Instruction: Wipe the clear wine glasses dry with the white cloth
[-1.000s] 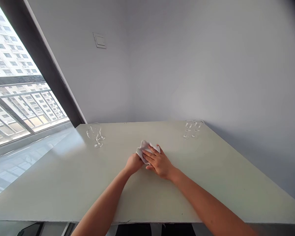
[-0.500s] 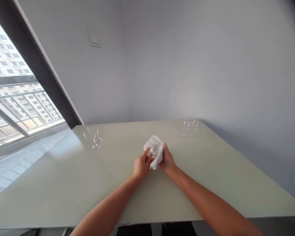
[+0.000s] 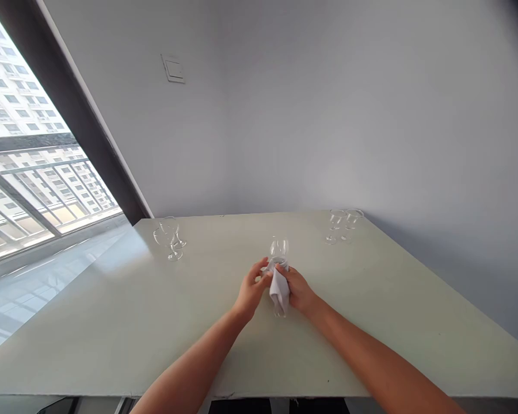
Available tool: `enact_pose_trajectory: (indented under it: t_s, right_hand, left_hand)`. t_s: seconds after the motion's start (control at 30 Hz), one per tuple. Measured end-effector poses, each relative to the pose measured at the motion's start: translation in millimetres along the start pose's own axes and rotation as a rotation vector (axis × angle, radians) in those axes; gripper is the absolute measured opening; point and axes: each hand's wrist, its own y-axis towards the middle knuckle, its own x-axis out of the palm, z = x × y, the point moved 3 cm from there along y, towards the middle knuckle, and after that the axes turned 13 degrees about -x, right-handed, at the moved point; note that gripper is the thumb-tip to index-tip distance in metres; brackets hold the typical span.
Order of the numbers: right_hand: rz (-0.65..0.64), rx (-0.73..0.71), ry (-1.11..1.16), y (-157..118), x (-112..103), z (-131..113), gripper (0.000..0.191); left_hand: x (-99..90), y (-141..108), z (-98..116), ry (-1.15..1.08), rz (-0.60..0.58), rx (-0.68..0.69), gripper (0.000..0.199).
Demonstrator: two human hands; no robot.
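A clear stemmed glass [image 3: 279,247] is at the middle of the table, its bowl showing above my hands. A white cloth [image 3: 280,290] is wrapped round its lower part, with a bit of clear glass showing below the cloth. My right hand [image 3: 297,287] grips the cloth and glass from the right, thumb across the front. My left hand [image 3: 254,287] is at the left side, fingers curved and pinching the cloth's edge near the glass.
Two clear stemmed glasses [image 3: 172,238] stand at the table's back left, and more stemmed glasses [image 3: 336,221] at the back right. The pale table [image 3: 155,333] meets grey walls; a window is at the left.
The glass was tilted inside the spread cloth; now its bowl points up and away, uncovered. The cloth has moved down around the lower part, and my right hand's thumb has come over its front.
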Motion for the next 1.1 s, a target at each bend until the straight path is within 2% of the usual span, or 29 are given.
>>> enact_pose_trajectory:
  t_s: [0.1, 0.17, 0.23, 0.27, 0.33, 0.43, 0.47, 0.53, 0.6, 0.63, 0.7, 0.87, 0.93, 1.0, 1.07, 1.1]
  right_hand:
    - [-0.159, 0.154, 0.121, -6.9, 0.1, -6.6, 0.033]
    - [-0.254, 0.244, 0.132, -11.5, 2.6, -6.4, 0.031]
    - [-0.295, 0.269, 0.076, -12.2, 3.0, -4.5, 0.033]
    - [-0.293, 0.244, 0.01, -10.8, 1.7, -4.0, 0.034]
    - [-0.247, 0.122, -0.226, -6.1, -3.6, -4.8, 0.034]
    - [-0.129, -0.219, -0.736, -2.7, -10.1, -14.3, 0.026]
    - [-0.144, -0.345, -0.885, -4.0, -8.3, -17.8, 0.022]
    - [-0.309, -0.556, -1.099, -9.2, 1.1, -21.4, 0.023]
    - [-0.534, -0.684, -1.215, -15.5, 11.9, -21.0, 0.036]
    - [-0.605, -0.714, -1.246, -17.8, 15.4, -20.5, 0.04]
    - [-0.627, -0.705, -1.245, -19.4, 17.0, -19.9, 0.04]
    - [-0.336, -0.459, -1.024, -12.4, -0.9, -12.9, 0.02]
    - [-0.308, -0.421, -1.055, -9.6, -5.1, -8.0, 0.025]
    - [-0.444, -0.451, -1.161, -8.1, -2.6, -5.0, 0.034]
    - [-0.613, -0.551, -1.292, -8.1, 2.4, -8.1, 0.048]
    - [-0.656, -0.612, -1.351, -8.0, 4.3, -12.7, 0.052]
  left_hand:
    - [-7.3, 1.5, 3.9, -0.318, -0.151, -0.113, 0.054]
    - [-9.6, 2.5, 6.2, -0.421, -0.274, -0.134, 0.059]
    - [-10.9, 3.9, 6.0, -0.466, -0.328, -0.144, 0.061]
    - [-12.0, 5.4, 4.8, -0.469, -0.303, -0.144, 0.06]
    - [-15.3, 9.9, 0.0, -0.455, -0.182, -0.148, 0.056]
    - [-22.9, 18.7, -11.3, -0.492, -0.005, -0.233, 0.048]
    - [-26.1, 21.5, -15.0, -0.525, 0.024, -0.269, 0.045]
    - [-32.1, 25.9, -20.0, -0.593, 0.024, -0.322, 0.037]
    - [-35.0, 27.7, -20.9, -0.63, -0.061, -0.353, 0.033]
    - [-35.0, 27.4, -20.1, -0.637, -0.112, -0.362, 0.033]
    - [-32.8, 25.3, -16.5, -0.649, -0.195, -0.362, 0.036]
    - [-31.0, 19.5, 0.8, -0.729, -0.198, -0.195, 0.034]
    - [-36.3, 19.2, 7.3, -0.757, -0.162, -0.104, 0.034]
    - [-45.4, 20.5, 10.9, -0.783, -0.086, -0.03, 0.033]
    - [-55.0, 22.5, 11.1, -0.79, 0.015, 0.022, 0.033]
    - [-58.8, 23.5, 10.2, -0.778, 0.071, 0.038, 0.034]
